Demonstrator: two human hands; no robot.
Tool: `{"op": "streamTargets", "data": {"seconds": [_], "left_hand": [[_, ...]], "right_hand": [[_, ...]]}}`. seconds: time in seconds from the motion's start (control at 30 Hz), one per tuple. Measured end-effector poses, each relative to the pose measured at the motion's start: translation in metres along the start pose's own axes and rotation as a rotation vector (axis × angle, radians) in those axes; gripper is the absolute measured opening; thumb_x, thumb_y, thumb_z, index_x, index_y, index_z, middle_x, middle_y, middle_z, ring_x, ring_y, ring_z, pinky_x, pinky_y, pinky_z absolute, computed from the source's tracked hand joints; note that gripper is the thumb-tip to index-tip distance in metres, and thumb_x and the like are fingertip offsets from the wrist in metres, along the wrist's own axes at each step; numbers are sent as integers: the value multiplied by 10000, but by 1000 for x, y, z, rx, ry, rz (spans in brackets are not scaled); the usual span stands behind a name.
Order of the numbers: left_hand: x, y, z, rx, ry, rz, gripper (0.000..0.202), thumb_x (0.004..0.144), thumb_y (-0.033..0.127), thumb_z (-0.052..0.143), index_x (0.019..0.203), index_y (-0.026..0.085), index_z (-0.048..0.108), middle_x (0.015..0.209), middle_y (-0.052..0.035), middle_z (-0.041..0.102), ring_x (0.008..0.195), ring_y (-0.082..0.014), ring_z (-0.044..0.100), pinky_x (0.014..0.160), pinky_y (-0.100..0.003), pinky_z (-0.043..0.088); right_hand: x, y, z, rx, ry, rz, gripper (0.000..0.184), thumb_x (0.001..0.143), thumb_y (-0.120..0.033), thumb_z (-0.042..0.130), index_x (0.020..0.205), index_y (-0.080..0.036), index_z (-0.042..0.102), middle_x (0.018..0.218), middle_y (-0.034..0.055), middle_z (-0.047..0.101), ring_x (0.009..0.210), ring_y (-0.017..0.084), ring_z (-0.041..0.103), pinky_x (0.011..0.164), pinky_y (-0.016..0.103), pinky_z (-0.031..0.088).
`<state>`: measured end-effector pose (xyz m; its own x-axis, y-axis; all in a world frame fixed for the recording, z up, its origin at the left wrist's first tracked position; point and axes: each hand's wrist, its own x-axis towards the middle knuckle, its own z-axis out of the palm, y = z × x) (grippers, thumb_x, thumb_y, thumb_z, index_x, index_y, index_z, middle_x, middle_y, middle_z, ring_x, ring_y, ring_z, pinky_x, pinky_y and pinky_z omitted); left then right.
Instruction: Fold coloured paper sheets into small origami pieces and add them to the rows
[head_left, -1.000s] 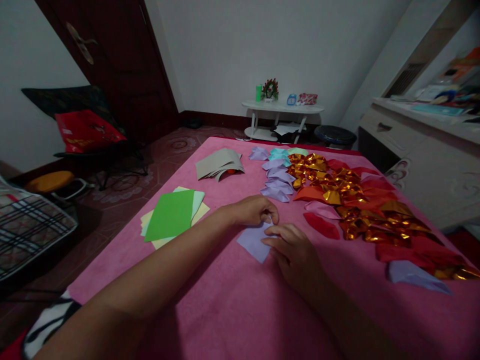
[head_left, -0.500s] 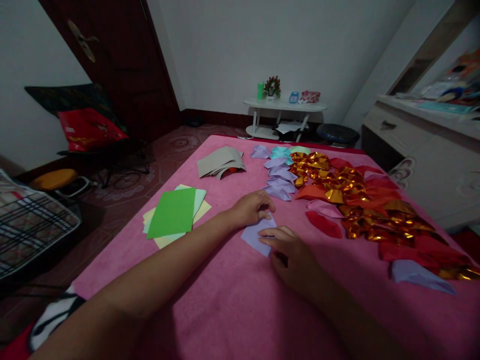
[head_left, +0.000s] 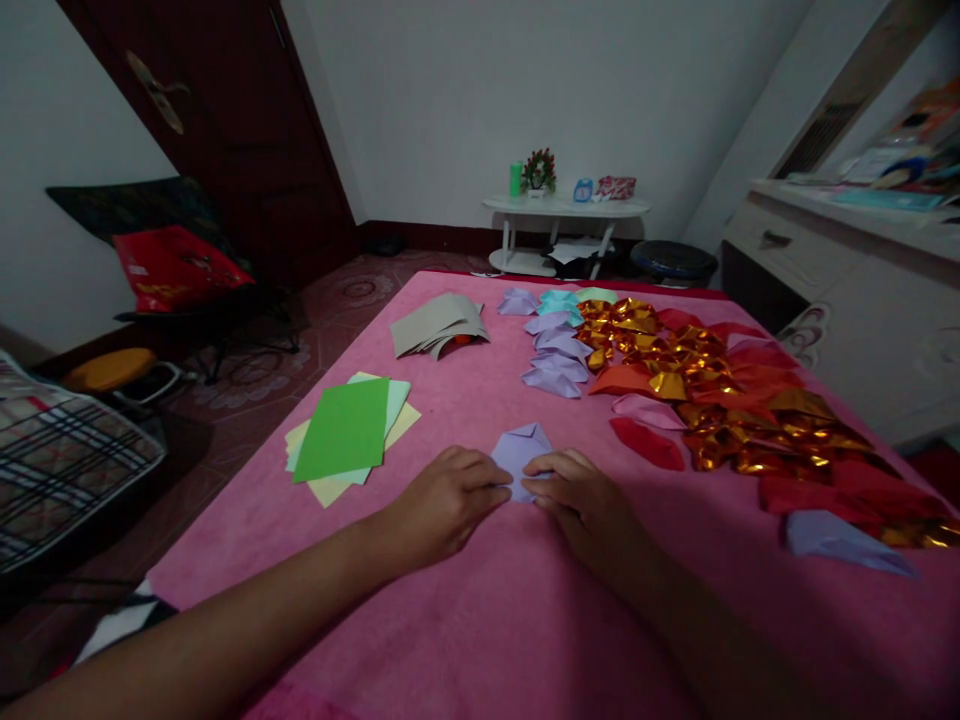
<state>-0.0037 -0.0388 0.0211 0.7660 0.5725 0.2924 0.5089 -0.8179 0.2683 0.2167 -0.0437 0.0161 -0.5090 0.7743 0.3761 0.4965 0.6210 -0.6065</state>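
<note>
A small lilac paper piece (head_left: 520, 447), partly folded into a pointed shape, lies on the pink cloth (head_left: 480, 620) in front of me. My left hand (head_left: 442, 500) presses its near left corner with curled fingertips. My right hand (head_left: 589, 505) pinches its near right corner, fingers together. Both hands touch the same paper from below, and its lower edge is hidden by my fingers.
A stack of green, mint and yellow sheets (head_left: 349, 430) lies left. Grey sheets (head_left: 437, 325) sit further back. Folded lilac pieces (head_left: 555, 360), gold foil and red pieces (head_left: 720, 400) spread to the right. One lilac piece (head_left: 840, 535) lies far right. A white side table (head_left: 562, 210) stands beyond.
My left hand came back from the paper's far side to its near left corner. The lilac paper now shows a folded pointed top instead of a flat diamond. The right hand stayed near.
</note>
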Motion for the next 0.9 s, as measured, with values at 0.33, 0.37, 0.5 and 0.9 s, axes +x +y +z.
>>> {"op": "streamTargets", "data": {"seconds": [0.33,0.37,0.5,0.9], "left_hand": [[-13,11,9,7,80,-18,281,936,167,400,1151,150,580,1094,-108,650,1006,-193,583,849,-366,499],[-14,11,11,-1,96,-25,278,936,165,402,1147,147,582,1081,-108,653,995,-191,588,847,-359,506],[-15,12,14,-3,116,-36,261,928,155,424,1131,136,587,1070,-97,654,979,-189,593,851,-337,517],[-14,15,12,-85,75,-127,280,938,167,409,1193,158,524,1107,-77,653,972,-164,610,854,-304,513]], "right_hand": [[9,-5,5,32,60,232,181,795,-103,527,667,-193,617,729,7,561,747,172,539,694,296,411],[10,-5,6,16,71,245,175,783,-94,532,660,-194,605,725,6,556,747,173,535,689,293,408],[12,-5,10,-63,83,286,143,751,-85,555,663,-195,575,725,4,540,738,174,516,656,281,385],[14,-8,18,-267,75,334,155,735,-66,536,656,-190,489,733,8,507,730,173,472,656,284,334]]}}
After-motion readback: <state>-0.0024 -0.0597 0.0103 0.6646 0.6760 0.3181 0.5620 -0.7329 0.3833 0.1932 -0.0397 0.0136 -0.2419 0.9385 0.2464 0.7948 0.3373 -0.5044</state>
